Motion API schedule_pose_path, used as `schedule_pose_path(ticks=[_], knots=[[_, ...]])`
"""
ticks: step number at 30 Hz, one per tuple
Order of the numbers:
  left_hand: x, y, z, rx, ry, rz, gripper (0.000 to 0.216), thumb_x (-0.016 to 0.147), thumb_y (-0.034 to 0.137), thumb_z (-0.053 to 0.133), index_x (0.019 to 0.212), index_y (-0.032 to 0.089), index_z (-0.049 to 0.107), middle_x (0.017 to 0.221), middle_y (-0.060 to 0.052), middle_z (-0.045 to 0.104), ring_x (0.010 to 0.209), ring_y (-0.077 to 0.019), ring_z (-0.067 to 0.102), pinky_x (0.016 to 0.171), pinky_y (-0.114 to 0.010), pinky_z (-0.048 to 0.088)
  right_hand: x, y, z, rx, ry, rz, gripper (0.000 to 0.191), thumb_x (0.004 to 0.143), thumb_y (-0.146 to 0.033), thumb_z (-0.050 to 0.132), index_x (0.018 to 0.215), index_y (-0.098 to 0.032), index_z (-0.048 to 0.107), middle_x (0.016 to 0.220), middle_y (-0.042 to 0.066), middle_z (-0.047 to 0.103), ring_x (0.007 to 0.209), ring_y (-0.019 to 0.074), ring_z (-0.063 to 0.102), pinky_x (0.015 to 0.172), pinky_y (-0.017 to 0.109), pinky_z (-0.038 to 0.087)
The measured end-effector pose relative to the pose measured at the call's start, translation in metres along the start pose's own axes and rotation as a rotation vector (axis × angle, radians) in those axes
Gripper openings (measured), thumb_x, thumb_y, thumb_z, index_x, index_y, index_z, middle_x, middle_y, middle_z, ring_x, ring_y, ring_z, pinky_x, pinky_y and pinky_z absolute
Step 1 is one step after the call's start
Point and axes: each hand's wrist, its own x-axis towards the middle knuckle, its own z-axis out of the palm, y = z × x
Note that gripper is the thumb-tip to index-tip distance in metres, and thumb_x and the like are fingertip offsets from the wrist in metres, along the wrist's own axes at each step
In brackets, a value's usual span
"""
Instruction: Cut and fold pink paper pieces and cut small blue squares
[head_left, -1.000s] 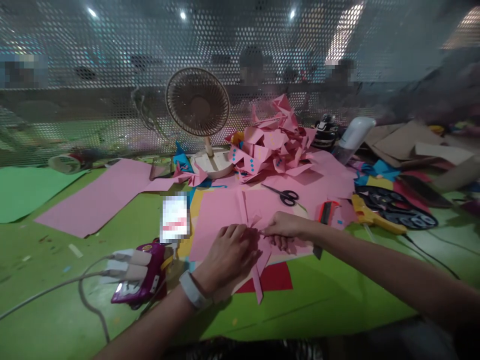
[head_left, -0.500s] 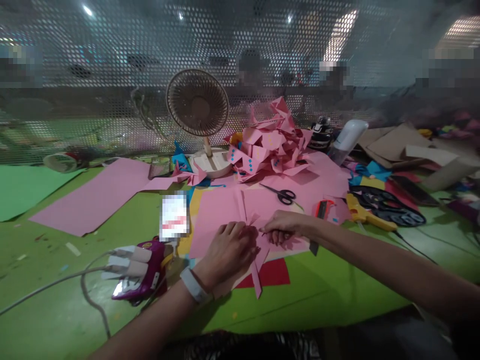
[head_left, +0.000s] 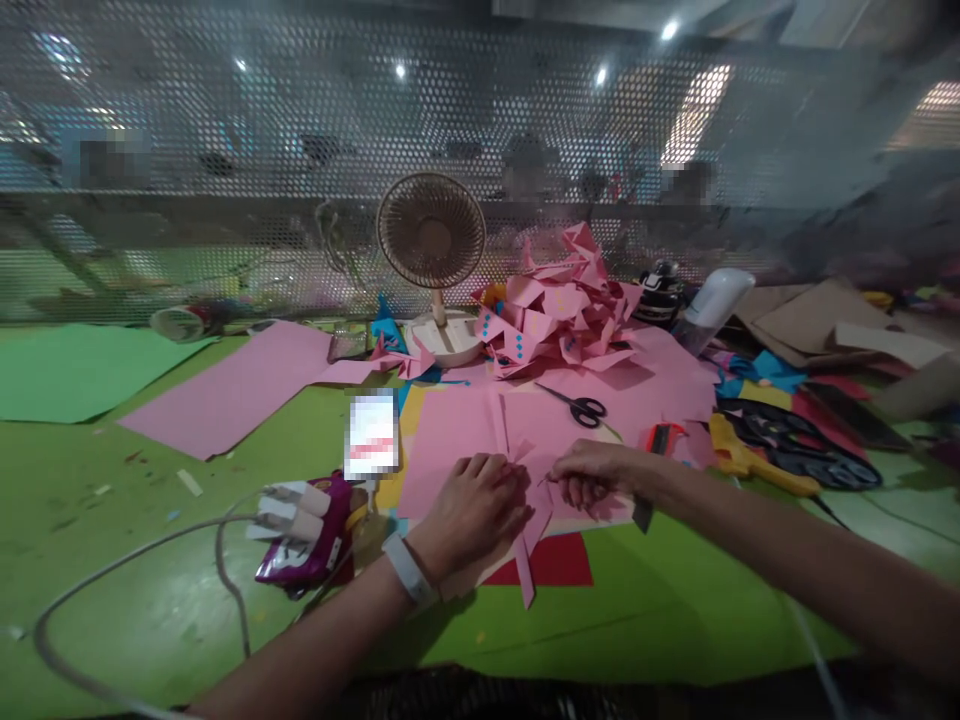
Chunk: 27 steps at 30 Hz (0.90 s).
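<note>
- Perforated metal screen (head_left: 300,75) across the back, green bench (head_left: 585,630) in front; that's my head view.
- Left hand (head_left: 480,500): palm down, fingers bent, over the folded pink paper (head_left: 526,575). Fingertips hidden, so I can't tell if it grips or just presses. White band (head_left: 409,568) on that wrist.
- Right hand (head_left: 592,475): fingers curled in, thumb and forefinger pressed together beside the paper. I can't tell if anything thin sits between them.
- Folded paper lies on the large pink sheet (head_left: 442,430); its narrow end sticks out below the left hand, over a red sheet (head_left: 566,562).
- Black scissors (head_left: 587,411) on pink paper, beyond the right hand.
- Yellow-handled tool (head_left: 757,460) further right, against a black tray (head_left: 814,435).
- Pile of folded pink pieces (head_left: 566,305) behind the scissors, right of the fan (head_left: 435,237).
- Purple power strip (head_left: 336,500), plugs in, left of the left hand.
</note>
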Motion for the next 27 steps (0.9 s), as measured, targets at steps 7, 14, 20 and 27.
schedule_pose_path(ticks=[7,14,20,27], knots=[[0.002,0.002,-0.010,-0.053,-0.010,-0.015,0.033,0.087,0.043,0.045,0.113,0.025,0.052,0.100,-0.007,0.055,0.093,-0.0235,0.050,0.078,-0.037,0.040,0.002,-0.005,0.005,-0.103,0.026,-0.023,0.045,0.075,-0.047,0.060,0.050,-0.009,0.062,0.036,0.002,0.057,0.029,0.0058,0.049,0.029,0.013,0.029],[0.049,-0.022,-0.011,-0.275,-0.213,-0.499,0.055,0.075,0.067,0.044,0.079,0.015,0.062,0.074,-0.007,0.061,0.067,-0.0193,0.055,0.056,-0.027,0.037,-0.002,-0.010,0.008,-0.100,0.046,-0.027,0.044,0.082,-0.036,0.053,0.046,-0.011,0.058,0.035,0.002,0.056,0.028,0.0059,0.048,0.029,0.014,0.028],[0.077,-0.042,-0.005,-0.351,-0.450,-0.512,0.051,0.060,0.066,0.059,0.051,0.016,0.059,0.047,-0.003,0.056,0.048,-0.0146,0.052,0.048,-0.024,0.033,-0.002,-0.009,0.007,-0.076,0.021,-0.065,0.039,0.082,-0.022,0.048,0.047,-0.010,0.058,0.037,0.004,0.059,0.026,0.0059,0.047,0.027,0.014,0.025],[0.089,-0.046,-0.008,-0.373,-0.571,-0.548,0.042,0.052,0.055,0.069,0.046,0.016,0.057,0.047,-0.002,0.056,0.048,-0.0133,0.050,0.049,-0.023,0.035,0.002,-0.003,0.005,-0.066,0.000,-0.098,0.039,0.082,-0.022,0.047,0.047,-0.010,0.059,0.040,0.005,0.062,0.028,0.0069,0.050,0.027,0.014,0.026]])
